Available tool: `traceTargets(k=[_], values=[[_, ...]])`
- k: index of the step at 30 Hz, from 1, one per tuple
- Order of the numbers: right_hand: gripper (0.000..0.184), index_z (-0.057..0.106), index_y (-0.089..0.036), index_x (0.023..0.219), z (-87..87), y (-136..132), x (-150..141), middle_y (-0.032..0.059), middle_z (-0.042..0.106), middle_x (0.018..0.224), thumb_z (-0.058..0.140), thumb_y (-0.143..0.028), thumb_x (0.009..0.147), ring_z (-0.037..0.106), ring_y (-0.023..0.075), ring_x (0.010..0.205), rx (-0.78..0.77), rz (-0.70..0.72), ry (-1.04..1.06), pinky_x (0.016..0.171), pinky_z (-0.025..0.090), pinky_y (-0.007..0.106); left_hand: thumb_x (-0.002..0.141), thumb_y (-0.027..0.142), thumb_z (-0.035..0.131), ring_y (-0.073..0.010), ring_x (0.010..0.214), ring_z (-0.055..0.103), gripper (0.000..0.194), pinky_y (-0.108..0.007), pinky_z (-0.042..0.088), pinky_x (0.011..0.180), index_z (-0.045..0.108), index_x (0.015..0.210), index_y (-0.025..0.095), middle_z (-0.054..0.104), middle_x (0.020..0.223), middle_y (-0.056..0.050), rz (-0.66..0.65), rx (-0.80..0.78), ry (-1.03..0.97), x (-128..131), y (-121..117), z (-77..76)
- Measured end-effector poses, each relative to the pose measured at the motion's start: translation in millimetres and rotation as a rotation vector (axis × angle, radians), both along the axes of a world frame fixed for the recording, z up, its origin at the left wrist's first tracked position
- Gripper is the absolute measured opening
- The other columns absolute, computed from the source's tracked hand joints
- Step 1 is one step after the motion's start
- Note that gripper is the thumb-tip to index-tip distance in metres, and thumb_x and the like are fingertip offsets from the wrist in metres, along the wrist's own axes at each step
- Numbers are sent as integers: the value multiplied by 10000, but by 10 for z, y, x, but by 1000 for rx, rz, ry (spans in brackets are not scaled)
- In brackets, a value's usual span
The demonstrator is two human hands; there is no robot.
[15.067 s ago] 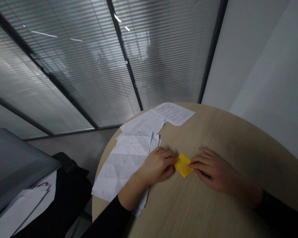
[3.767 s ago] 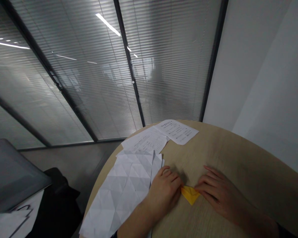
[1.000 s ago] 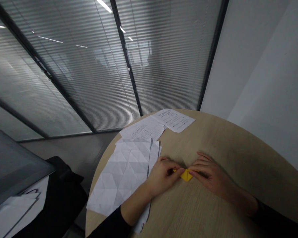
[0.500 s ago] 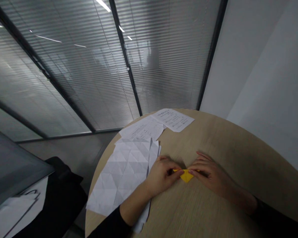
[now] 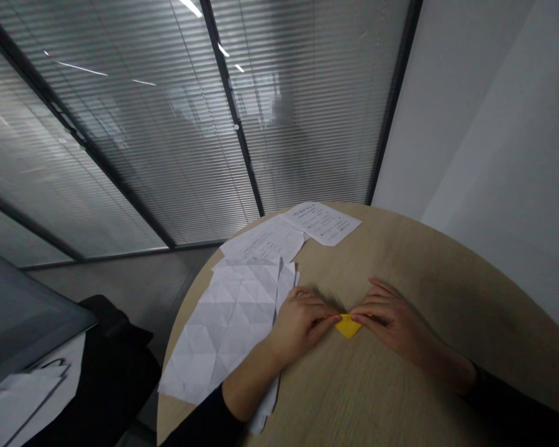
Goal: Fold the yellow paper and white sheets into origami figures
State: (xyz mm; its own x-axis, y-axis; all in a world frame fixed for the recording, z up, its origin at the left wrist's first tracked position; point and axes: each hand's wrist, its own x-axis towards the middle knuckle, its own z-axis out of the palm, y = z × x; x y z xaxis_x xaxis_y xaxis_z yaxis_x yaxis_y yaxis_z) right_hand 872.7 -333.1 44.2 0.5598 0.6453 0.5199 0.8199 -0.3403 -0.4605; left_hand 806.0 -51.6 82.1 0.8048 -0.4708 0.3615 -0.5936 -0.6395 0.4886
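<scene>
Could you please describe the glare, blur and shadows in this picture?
In the head view, ceiling lights streak white across the glass partition; a pixelated patch blurs part of it; the left hand casts a soft shadow on the table.

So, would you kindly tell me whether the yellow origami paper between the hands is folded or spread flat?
Folded: the yellow origami paper forms a small triangle between the left hand and right hand.

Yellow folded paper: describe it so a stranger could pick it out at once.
On the round light-wood table, find the large creased white sheet. Just right of it, the person's left hand and right hand meet over a small folded yellow paper, the only yellow thing on the table.
</scene>
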Motion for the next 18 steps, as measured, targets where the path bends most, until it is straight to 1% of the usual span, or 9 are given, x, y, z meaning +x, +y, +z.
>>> traceTargets(k=[4, 8, 11, 15, 18], values=[[178, 880, -330, 1065, 38, -1, -1, -35, 871, 919, 740, -269, 1156, 817, 200, 874, -28, 4, 12, 1342, 467, 604, 1231, 395, 652, -227, 1003, 789, 285, -453, 471, 1109, 880, 1128, 260, 865, 1040, -26, 15, 58, -43, -5, 20, 16], [154, 889, -334, 1078, 17, 16, 9, -43, 886, 951, 761, -295, 1155, 815, 192, 890, -32, -6, 14, 1363, 433, 602, 1233, 372, 640, -226, 979, 776, 290, -449, 463, 1106, 864, 1094, 251, 837, 988, -16, 6, 52, -72, 1, 22, -8], [141, 888, -334, 1096, 7, 23, 16, -38, 893, 976, 764, -321, 1162, 813, 190, 910, -24, 1, 29, 1376, 402, 603, 1235, 334, 627, -228, 976, 775, 276, -455, 448, 1103, 848, 1093, 249, 841, 987, -9, -14, 66, -61, 2, 23, 1], [135, 867, -320, 1106, 44, 25, 11, -29, 897, 1002, 748, -296, 1166, 811, 197, 940, 0, 1, 43, 1381, 375, 607, 1240, 332, 607, -235, 971, 780, 294, -458, 449, 1072, 841, 1081, 253, 841, 977, -12, -13, 85, -50, 4, 36, 26], [149, 853, -318, 1082, 73, 28, 8, -33, 890, 989, 738, -278, 1168, 811, 202, 948, 1, -1, 40, 1371, 387, 602, 1244, 339, 606, -231, 973, 792, 282, -463, 459, 1068, 847, 1117, 267, 861, 1020, -10, -19, 67, -54, 15, 45, 24]])
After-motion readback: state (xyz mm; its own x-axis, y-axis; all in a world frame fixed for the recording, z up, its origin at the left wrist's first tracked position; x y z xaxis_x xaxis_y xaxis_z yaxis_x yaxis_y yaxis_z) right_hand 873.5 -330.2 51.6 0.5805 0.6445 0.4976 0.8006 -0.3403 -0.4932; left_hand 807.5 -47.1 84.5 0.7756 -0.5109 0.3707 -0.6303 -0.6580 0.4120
